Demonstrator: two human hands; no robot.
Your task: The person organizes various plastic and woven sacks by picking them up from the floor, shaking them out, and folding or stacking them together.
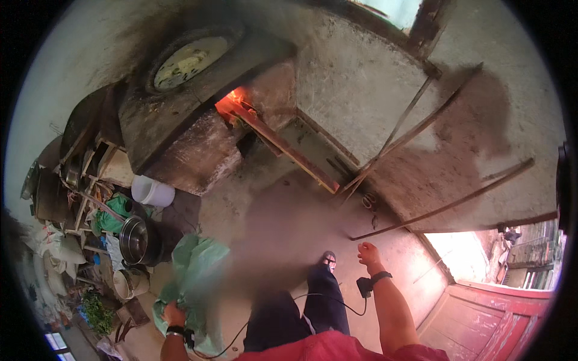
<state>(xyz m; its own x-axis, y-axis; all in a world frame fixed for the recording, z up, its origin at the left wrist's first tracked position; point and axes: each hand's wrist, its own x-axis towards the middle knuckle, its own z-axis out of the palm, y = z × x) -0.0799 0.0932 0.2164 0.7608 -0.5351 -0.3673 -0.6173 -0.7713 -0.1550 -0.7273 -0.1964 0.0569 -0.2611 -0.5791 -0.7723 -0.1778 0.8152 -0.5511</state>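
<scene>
My left hand [174, 313] grips a translucent green plastic sack [196, 257], which hangs in loose folds at my left side. Out in front on the right is my right hand [369, 255], with loosely curled fingers and nothing visible in it. Beyond that hand, a thin stick [445, 210] leans on the wall. A fire [235, 97] burns in the mouth of a masonry stove [180, 149], and a long wooden board [289, 151] sticks out of it onto the floor. Set in the stove top, a large wok [192, 63] holds pale liquid with greenish pieces.
Two long poles [406, 135] lean against the right wall, with fire tongs [369, 202] below. At left stand a white bucket [152, 191], a metal pot [137, 241], another bucket [131, 283] and leafy greens [97, 311]. A red wooden door [487, 316] is at lower right. A cable [334, 301] crosses my legs.
</scene>
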